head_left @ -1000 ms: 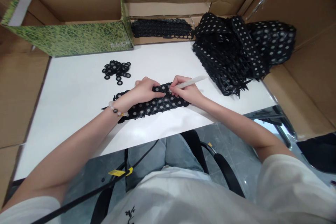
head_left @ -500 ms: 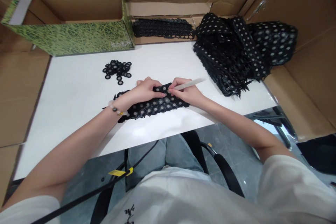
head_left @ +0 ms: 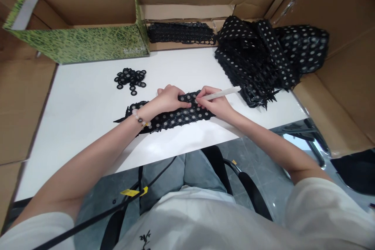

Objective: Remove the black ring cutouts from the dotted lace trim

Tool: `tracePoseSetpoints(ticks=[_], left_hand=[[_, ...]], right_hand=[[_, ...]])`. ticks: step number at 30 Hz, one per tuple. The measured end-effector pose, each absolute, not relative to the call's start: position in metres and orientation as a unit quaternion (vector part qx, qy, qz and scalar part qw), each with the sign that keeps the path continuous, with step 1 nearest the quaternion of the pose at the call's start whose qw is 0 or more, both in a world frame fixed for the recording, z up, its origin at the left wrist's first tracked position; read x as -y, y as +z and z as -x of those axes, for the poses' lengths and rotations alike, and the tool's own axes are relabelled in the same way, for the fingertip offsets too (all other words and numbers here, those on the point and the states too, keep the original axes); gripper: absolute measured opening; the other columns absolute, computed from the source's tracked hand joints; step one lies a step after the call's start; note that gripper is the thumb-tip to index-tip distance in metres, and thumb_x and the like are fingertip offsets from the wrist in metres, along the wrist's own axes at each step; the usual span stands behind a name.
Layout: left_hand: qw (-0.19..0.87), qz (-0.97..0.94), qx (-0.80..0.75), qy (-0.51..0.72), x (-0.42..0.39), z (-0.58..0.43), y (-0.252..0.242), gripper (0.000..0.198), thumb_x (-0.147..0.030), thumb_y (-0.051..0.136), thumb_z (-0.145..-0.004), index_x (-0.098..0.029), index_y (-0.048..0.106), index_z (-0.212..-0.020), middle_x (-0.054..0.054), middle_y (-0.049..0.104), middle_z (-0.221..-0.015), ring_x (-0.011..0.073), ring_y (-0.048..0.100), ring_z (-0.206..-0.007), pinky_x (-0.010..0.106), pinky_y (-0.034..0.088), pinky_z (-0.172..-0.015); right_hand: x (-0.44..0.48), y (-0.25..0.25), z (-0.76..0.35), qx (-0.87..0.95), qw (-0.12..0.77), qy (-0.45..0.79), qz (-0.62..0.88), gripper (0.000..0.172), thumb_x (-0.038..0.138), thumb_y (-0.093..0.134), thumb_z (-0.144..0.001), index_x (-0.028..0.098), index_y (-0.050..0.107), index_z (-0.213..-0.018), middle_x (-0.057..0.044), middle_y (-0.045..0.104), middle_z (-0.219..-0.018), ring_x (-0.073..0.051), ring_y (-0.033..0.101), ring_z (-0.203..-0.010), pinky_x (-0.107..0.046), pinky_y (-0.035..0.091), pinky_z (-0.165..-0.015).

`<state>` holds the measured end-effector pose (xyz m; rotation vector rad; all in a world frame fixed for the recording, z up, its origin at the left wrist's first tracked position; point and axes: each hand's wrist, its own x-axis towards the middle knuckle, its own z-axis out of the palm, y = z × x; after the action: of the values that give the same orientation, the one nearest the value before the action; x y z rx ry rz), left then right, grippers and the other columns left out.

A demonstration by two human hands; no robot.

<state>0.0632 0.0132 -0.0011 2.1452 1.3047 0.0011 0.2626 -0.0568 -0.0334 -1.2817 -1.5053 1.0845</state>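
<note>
A black strip of punched rings [head_left: 172,118] lies across the near middle of the white table [head_left: 88,101]. My left hand [head_left: 168,99] rests on top of it, fingers curled and pressing the strip down. My right hand [head_left: 215,105] pinches a thin white stick [head_left: 224,93] like a pen, its tip touching the strip right beside my left fingertips. A small heap of loose black rings [head_left: 131,78] sits on the table behind and left of the strip.
A large pile of black punched strips [head_left: 263,58] fills the back right corner. More black strips [head_left: 180,32] lie at the back edge. An open green patterned box [head_left: 79,27] stands at the back left. Cardboard walls surround the table.
Both hands and the white stick have shifted a little to the right along the strip. The strip itself has barely moved.
</note>
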Motion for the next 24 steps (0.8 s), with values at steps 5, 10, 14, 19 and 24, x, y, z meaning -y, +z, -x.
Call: tracePoseSetpoints(ticks=[5,10,14,19,24], left_hand=[[0.312,-0.816,-0.487,0.023,-0.010,-0.061,-0.005,0.037,-0.042,0.077,-0.079,-0.020,0.052,-0.061,0.000,0.051,-0.059,0.0291,0.057,-0.089,0.039,0.033,-0.090],[0.342,-0.815,-0.465,0.061,-0.007,-0.060,-0.007,0.038,-0.040,0.077,-0.080,-0.020,0.050,-0.062,0.002,0.055,-0.067,0.0325,0.056,-0.103,0.039,0.029,-0.092],[0.357,-0.821,-0.440,0.066,-0.011,-0.056,-0.011,0.040,-0.043,0.076,-0.081,-0.019,0.049,-0.062,-0.001,0.054,-0.064,0.0262,0.057,-0.089,0.036,0.027,-0.085],[0.336,-0.832,-0.438,0.062,-0.014,-0.052,-0.009,0.036,-0.044,0.076,-0.078,-0.019,0.056,-0.060,-0.001,0.060,-0.063,0.0211,0.055,-0.076,0.033,0.026,-0.079],[0.327,-0.824,-0.461,0.029,-0.014,-0.066,0.003,0.040,-0.052,0.078,-0.076,-0.020,0.059,-0.061,-0.002,0.056,-0.057,0.0224,0.054,-0.072,0.036,0.029,-0.083]], right_hand=[[0.056,-0.034,-0.262,0.625,0.419,0.415,0.511,0.012,0.029,0.072,-0.083,0.023,0.064,-0.077,0.000,0.070,-0.070,-0.018,0.064,-0.066,-0.034,0.048,-0.067],[0.055,-0.036,-0.259,0.647,0.401,0.389,0.519,0.011,0.030,0.071,-0.086,0.023,0.066,-0.079,0.000,0.070,-0.073,-0.019,0.063,-0.072,-0.034,0.046,-0.069],[0.052,-0.037,-0.260,0.644,0.406,0.415,0.499,0.011,0.031,0.074,-0.085,0.022,0.068,-0.080,-0.001,0.071,-0.074,-0.019,0.065,-0.073,-0.035,0.048,-0.071],[0.052,-0.037,-0.274,0.588,0.429,0.470,0.498,0.017,0.036,0.077,-0.083,0.022,0.067,-0.080,-0.001,0.070,-0.070,-0.016,0.060,-0.059,-0.031,0.045,-0.056],[0.056,-0.040,-0.284,0.565,0.450,0.453,0.522,0.016,0.033,0.080,-0.081,0.022,0.068,-0.083,-0.001,0.072,-0.072,-0.016,0.063,-0.063,-0.031,0.049,-0.060]])
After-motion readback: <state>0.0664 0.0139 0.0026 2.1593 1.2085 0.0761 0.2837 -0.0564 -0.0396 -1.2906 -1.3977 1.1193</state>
